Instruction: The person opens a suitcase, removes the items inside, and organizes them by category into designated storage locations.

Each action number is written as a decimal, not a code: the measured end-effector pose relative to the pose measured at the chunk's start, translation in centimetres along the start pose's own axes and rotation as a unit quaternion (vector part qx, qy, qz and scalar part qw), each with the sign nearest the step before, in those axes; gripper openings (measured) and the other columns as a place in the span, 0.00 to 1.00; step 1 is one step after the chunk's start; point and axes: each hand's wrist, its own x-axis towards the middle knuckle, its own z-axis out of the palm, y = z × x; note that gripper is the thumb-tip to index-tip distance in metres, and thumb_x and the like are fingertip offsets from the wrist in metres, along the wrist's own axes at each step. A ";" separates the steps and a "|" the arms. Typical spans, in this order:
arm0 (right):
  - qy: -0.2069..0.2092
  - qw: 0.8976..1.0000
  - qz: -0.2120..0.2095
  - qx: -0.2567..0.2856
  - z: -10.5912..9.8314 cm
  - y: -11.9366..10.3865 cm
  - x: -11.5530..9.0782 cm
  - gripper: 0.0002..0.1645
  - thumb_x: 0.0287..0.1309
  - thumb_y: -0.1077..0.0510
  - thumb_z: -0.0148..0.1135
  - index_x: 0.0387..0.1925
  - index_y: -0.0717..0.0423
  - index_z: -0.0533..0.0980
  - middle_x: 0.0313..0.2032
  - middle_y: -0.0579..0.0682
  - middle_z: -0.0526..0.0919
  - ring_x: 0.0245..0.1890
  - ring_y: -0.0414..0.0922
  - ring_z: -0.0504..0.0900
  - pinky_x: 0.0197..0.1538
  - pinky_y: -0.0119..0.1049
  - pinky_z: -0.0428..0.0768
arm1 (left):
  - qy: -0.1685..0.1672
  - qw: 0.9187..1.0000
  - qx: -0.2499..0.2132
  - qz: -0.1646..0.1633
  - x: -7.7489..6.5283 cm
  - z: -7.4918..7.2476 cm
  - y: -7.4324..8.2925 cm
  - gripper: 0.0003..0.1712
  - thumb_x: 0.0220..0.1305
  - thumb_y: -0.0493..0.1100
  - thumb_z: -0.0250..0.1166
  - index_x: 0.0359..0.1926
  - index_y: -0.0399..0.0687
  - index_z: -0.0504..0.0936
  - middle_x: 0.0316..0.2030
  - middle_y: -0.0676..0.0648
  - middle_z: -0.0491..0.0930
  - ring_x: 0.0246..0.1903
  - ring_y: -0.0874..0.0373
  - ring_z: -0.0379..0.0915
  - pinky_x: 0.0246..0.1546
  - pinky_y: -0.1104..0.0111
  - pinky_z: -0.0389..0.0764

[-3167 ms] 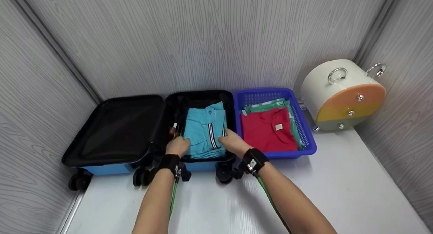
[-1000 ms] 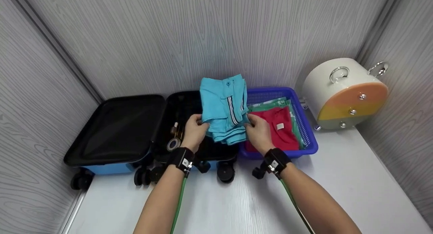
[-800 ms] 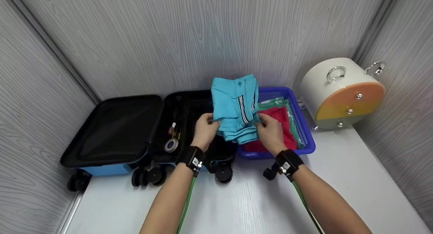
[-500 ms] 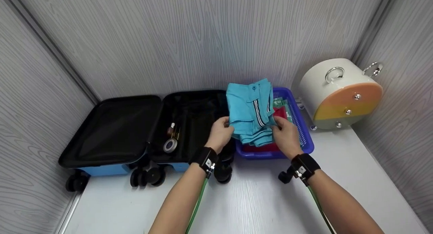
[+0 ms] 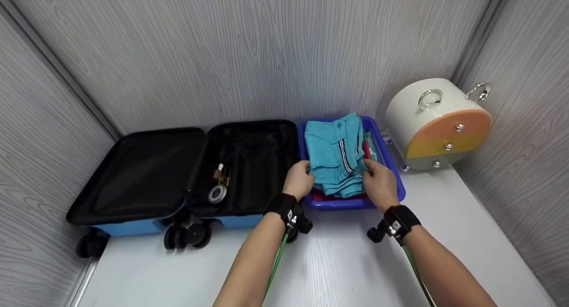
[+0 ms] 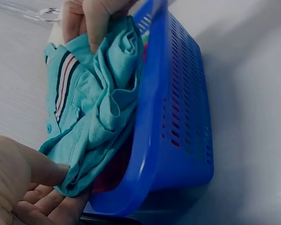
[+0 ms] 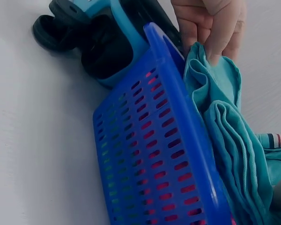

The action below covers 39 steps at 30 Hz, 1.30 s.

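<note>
Folded turquoise shorts [image 5: 331,151] with a striped band and a waist button lie over the blue basket [image 5: 342,205], on top of the red garment [image 5: 366,149] that shows at the side. My left hand [image 5: 298,181] pinches their left edge between thumb and fingers, seen closely in the left wrist view with the shorts [image 6: 96,103] just inside the basket rim [image 6: 145,140]. On the opposite edge, my right hand [image 5: 380,185] grips the cloth. The right wrist view shows the layered folds [image 7: 234,145] beside the basket's slotted wall [image 7: 150,154].
Left of the basket lies an open suitcase [image 5: 253,213], its other half [image 5: 138,173] flat beside it. Inside are a small brown bottle with a white cap [image 5: 218,171] and a round item [image 5: 217,194]. A white pot-like container [image 5: 420,105] with coloured front stands right.
Both hands have lifted the turquoise shorts out of the suitcase, carried them right and lowered them into the basket, over the red garment. The bottle and round item are now uncovered.
</note>
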 end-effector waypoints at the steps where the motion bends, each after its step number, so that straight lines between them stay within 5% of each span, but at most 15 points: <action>1: 0.000 1.000 -0.001 -0.004 0.1 0.1 0.1 0.23 0.69 0.67 0.58 0.63 0.64 0.78 0.58 0.61 0.82 0.58 0.57 0.80 0.59 0.53 0.78 | -0.001 1.000 0.008 0.002 0.0 0.0 0.0 0.26 0.70 0.29 0.55 0.68 0.35 0.74 0.61 0.41 0.78 0.53 0.52 0.75 0.57 0.62 0.76; 5: 0.000 1.000 0.000 -0.016 0.3 0.5 0.2 0.23 0.68 0.67 0.58 0.63 0.64 0.78 0.58 0.61 0.82 0.59 0.58 0.79 0.61 0.54 0.76 | -0.005 0.999 0.040 0.013 0.0 0.3 0.2 0.26 0.74 0.31 0.54 0.71 0.35 0.71 0.67 0.40 0.74 0.61 0.50 0.73 0.62 0.61 0.74; 11: -0.017 0.999 0.015 -0.031 0.1 0.7 0.3 0.24 0.69 0.68 0.56 0.65 0.66 0.76 0.60 0.64 0.80 0.62 0.61 0.77 0.63 0.56 0.74 | 0.008 0.991 0.111 0.075 -0.3 0.7 0.3 0.12 0.72 0.30 0.57 0.51 0.36 0.82 0.46 0.41 0.84 0.44 0.51 0.79 0.47 0.62 0.80; 18: -0.043 0.997 0.025 -0.061 -0.8 1.1 0.1 0.22 0.69 0.66 0.57 0.62 0.66 0.78 0.54 0.64 0.83 0.51 0.58 0.81 0.52 0.55 0.78 | 0.031 0.958 0.249 0.141 -0.7 1.4 0.3 0.22 0.72 0.34 0.62 0.64 0.32 0.77 0.50 0.37 0.83 0.46 0.46 0.83 0.46 0.60 0.83; 22: -0.046 0.995 0.027 -0.082 -1.3 1.3 0.0 0.17 0.68 0.65 0.56 0.55 0.63 0.82 0.46 0.60 0.86 0.40 0.55 0.80 0.43 0.51 0.77 | 0.042 0.942 0.290 0.166 -0.9 1.4 0.2 0.17 0.71 0.35 0.63 0.58 0.34 0.83 0.48 0.39 0.82 0.40 0.47 0.83 0.38 0.60 0.85; 25: -0.045 0.995 0.021 -0.091 -1.4 1.4 -0.1 0.18 0.67 0.66 0.57 0.56 0.65 0.81 0.47 0.63 0.85 0.42 0.57 0.82 0.45 0.54 0.78 | 0.035 0.934 0.312 0.170 -1.0 1.2 0.0 0.12 0.70 0.36 0.65 0.51 0.37 0.86 0.52 0.39 0.81 0.44 0.47 0.83 0.41 0.59 0.85; 32: -0.009 0.987 -0.092 -0.131 -1.1 1.8 0.0 0.29 0.60 0.73 0.62 0.64 0.70 0.73 0.65 0.68 0.71 0.65 0.66 0.69 0.67 0.60 0.67 | -0.001 0.920 0.352 0.172 -1.2 1.0 -0.4 0.08 0.70 0.36 0.64 0.45 0.42 0.88 0.51 0.46 0.84 0.56 0.50 0.79 0.57 0.63 0.79; 36: -0.052 0.972 -0.153 -0.171 -1.3 1.8 0.1 0.27 0.61 0.71 0.60 0.63 0.66 0.76 0.67 0.64 0.72 0.71 0.63 0.63 0.72 0.59 0.61 | -0.023 0.913 0.371 0.169 -1.3 1.0 -0.3 0.11 0.73 0.36 0.61 0.50 0.42 0.87 0.54 0.46 0.84 0.65 0.49 0.72 0.65 0.63 0.72; 39: -0.098 0.967 -0.148 -0.185 -1.6 1.7 0.2 0.23 0.64 0.68 0.58 0.60 0.65 0.79 0.65 0.63 0.76 0.71 0.63 0.65 0.72 0.59 0.61 | -0.039 0.907 0.387 0.164 -1.4 1.0 -0.1 0.13 0.74 0.36 0.59 0.54 0.42 0.86 0.55 0.46 0.83 0.67 0.49 0.70 0.67 0.64 0.69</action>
